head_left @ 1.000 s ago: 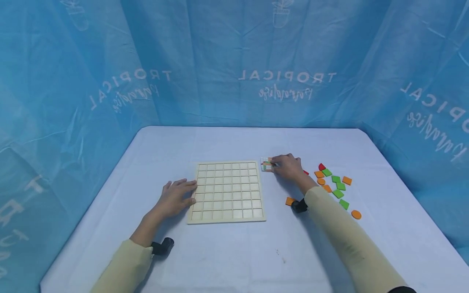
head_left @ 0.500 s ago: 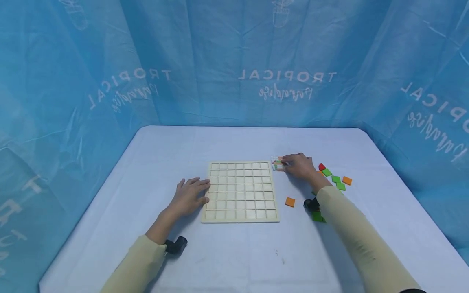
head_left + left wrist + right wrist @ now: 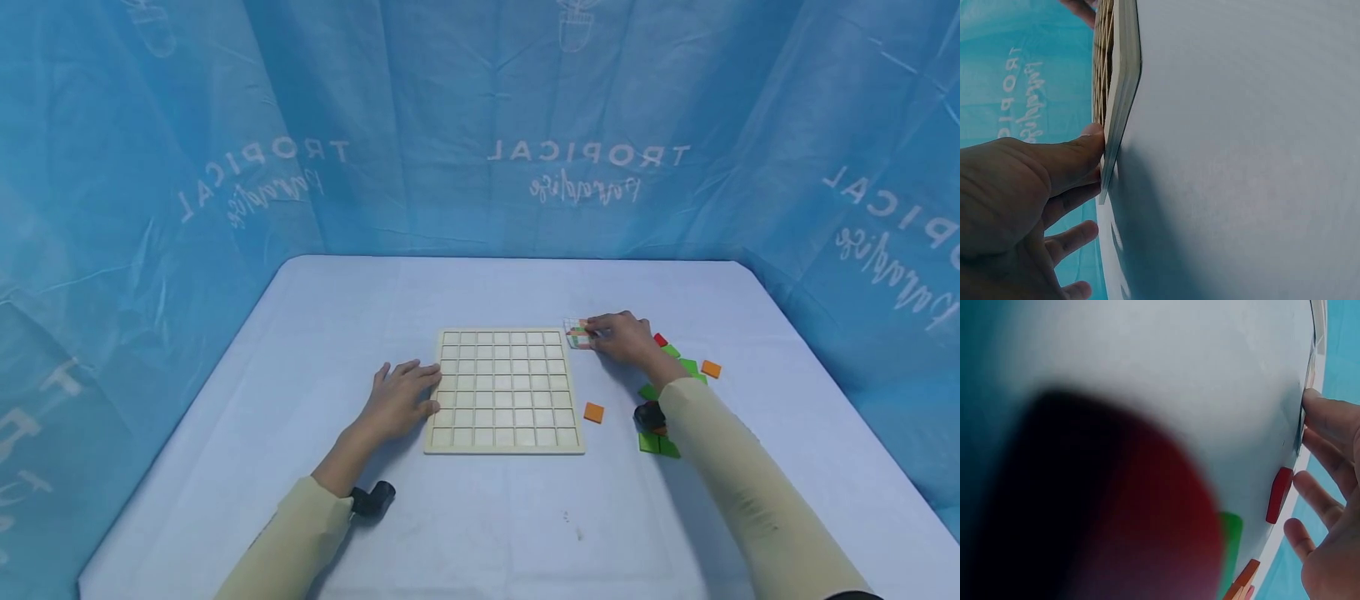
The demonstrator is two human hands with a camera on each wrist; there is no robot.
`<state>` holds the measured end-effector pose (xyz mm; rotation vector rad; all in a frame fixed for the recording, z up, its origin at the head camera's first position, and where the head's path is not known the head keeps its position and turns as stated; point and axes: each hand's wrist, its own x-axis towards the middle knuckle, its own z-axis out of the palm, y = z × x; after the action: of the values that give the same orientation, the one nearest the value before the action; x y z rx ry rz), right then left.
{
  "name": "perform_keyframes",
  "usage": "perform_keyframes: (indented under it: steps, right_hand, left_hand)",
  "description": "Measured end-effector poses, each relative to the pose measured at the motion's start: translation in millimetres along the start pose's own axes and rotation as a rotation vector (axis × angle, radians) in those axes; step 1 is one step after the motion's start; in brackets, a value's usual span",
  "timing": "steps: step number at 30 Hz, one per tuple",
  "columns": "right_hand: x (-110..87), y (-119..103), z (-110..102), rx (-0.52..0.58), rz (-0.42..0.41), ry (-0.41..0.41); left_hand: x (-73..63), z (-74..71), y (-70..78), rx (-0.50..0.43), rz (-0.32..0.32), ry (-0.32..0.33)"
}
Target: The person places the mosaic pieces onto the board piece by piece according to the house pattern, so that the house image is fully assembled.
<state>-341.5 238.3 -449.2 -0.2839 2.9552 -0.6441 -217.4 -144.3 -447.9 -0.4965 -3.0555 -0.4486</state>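
A pale gridded board (image 3: pixel 504 392) lies flat on the white table. Along its left edge rests my left hand (image 3: pixel 397 398), fingers spread, thumb and fingertips touching the rim; the left wrist view shows the board's side (image 3: pixel 1124 69) against the thumb. Just past the board's back right corner is a small card (image 3: pixel 576 333) with a coloured grid pattern. My right hand (image 3: pixel 624 336) holds the card's right side between thumb and fingers, its other fingers loose, as the right wrist view shows. The hand covers part of the card.
An orange square tile (image 3: pixel 594 412) lies right of the board. Under and beside the right forearm are several green tiles (image 3: pixel 649 442), a red piece (image 3: pixel 660 339) and another orange tile (image 3: pixel 711 369). A blue printed curtain (image 3: pixel 480 200) surrounds the table.
Both hands have moved right, the board sliding along with the left hand and the card with the right. The right forearm now covers some tiles seen earlier and reveals green ones nearer the front.
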Motion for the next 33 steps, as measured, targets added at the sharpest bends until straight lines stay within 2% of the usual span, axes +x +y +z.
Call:
perform_keyframes:
  steps: [13, 33]
  right_hand:
    - [1.0, 0.2, -1.8, -0.01, 0.013, -0.011]
    - [2.1, 1.4, 0.9, -0.014, 0.024, -0.006]
  left_hand:
    - [0.2, -3.3, 1.4, -0.006, 0.0, -0.024]
    - [-0.6, -3.4, -0.1, -0.026, 0.011, -0.015]
